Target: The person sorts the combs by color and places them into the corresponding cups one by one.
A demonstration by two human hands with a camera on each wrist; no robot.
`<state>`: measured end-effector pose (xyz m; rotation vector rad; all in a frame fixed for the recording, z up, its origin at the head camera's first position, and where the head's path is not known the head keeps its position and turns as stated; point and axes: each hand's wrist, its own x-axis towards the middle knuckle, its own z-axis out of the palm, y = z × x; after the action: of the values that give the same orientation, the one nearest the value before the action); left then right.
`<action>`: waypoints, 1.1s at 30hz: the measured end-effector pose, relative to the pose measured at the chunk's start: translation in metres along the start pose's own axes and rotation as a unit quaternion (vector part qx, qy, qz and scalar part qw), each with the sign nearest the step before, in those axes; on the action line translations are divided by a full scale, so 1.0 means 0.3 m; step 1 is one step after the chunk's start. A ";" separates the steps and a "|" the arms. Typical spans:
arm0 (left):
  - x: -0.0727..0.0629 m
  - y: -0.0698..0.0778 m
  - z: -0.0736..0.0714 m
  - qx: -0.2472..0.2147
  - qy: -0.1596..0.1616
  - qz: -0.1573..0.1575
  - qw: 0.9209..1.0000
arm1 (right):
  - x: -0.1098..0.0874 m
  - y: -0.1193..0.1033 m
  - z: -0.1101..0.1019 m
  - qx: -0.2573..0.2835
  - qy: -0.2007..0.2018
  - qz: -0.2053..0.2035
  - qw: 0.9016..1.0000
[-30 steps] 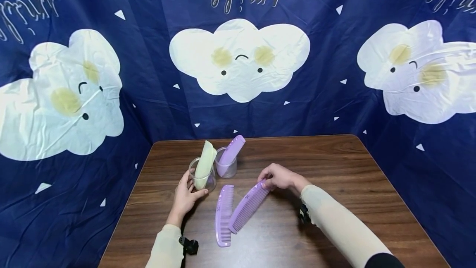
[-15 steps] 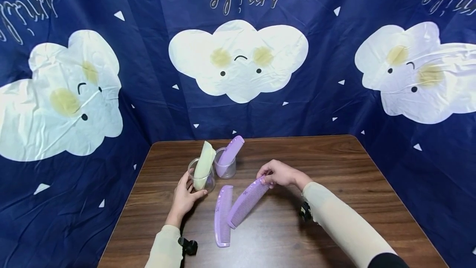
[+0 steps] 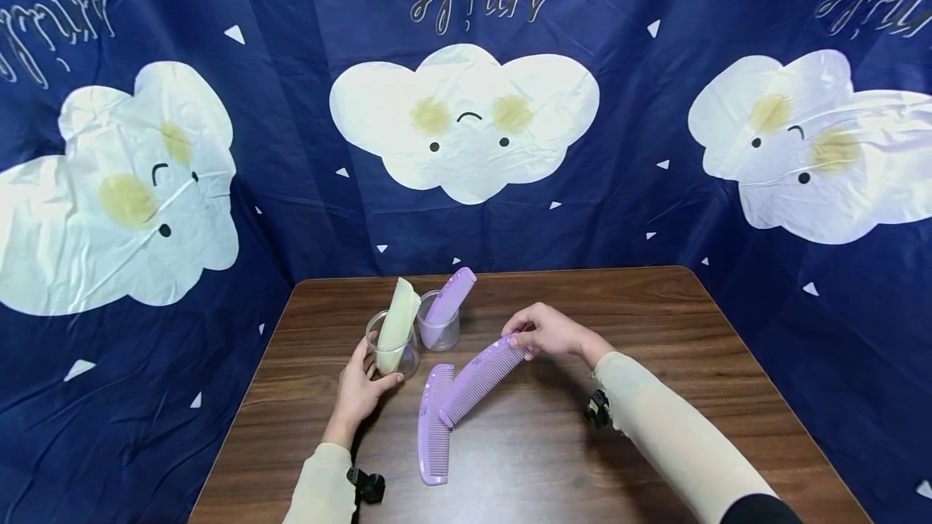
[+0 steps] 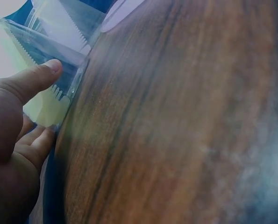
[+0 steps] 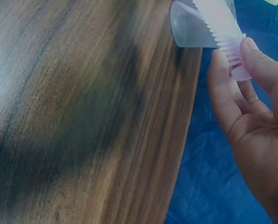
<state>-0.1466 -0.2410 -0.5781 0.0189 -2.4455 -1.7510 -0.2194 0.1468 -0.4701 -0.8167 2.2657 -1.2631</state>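
My left hand (image 3: 355, 393) grips a clear plastic cup (image 3: 410, 361), thumb on the near side and fingers round the left. A pale green comb (image 3: 397, 323) leans inside that cup; its teeth also show in the left wrist view. Between thumb and fingers my right hand (image 3: 551, 334) pinches one end of a purple comb (image 3: 478, 378). The comb slants down to the left, its far end overlapping a second purple comb (image 3: 434, 450) that lies on the table. In the right wrist view, the held comb (image 5: 221, 25) has its teeth toward the table side.
Behind and right of the gripped cup stands another clear cup (image 3: 450, 336) with a purple comb (image 3: 452, 295) leaning in it. The brown wooden table (image 3: 641, 306) reaches back to a dark blue curtain (image 3: 626, 209) with printed clouds, which also hangs on both sides.
My right hand has risen slightly away from me, lifting the pinched comb, whose lower end has moved up and left across the other comb. The left hand stays on its cup.
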 end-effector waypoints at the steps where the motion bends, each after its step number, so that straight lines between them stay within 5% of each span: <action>1: 0.001 0.000 0.000 0.001 0.000 0.000 1.000 | 0.001 -0.002 -0.001 0.003 0.005 -0.002 1.000; 15: 0.006 0.012 0.004 0.017 -0.002 0.002 1.000 | -0.008 -0.084 -0.052 0.054 0.080 -0.025 0.995; 33: 0.000 0.014 0.002 0.011 -0.007 0.008 1.000 | 0.020 -0.196 -0.157 0.024 0.133 -0.046 0.990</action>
<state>-0.1464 -0.2392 -0.5742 -0.0110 -2.4683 -1.7242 -0.2355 0.1474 -0.3963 -0.7833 2.4160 -1.5436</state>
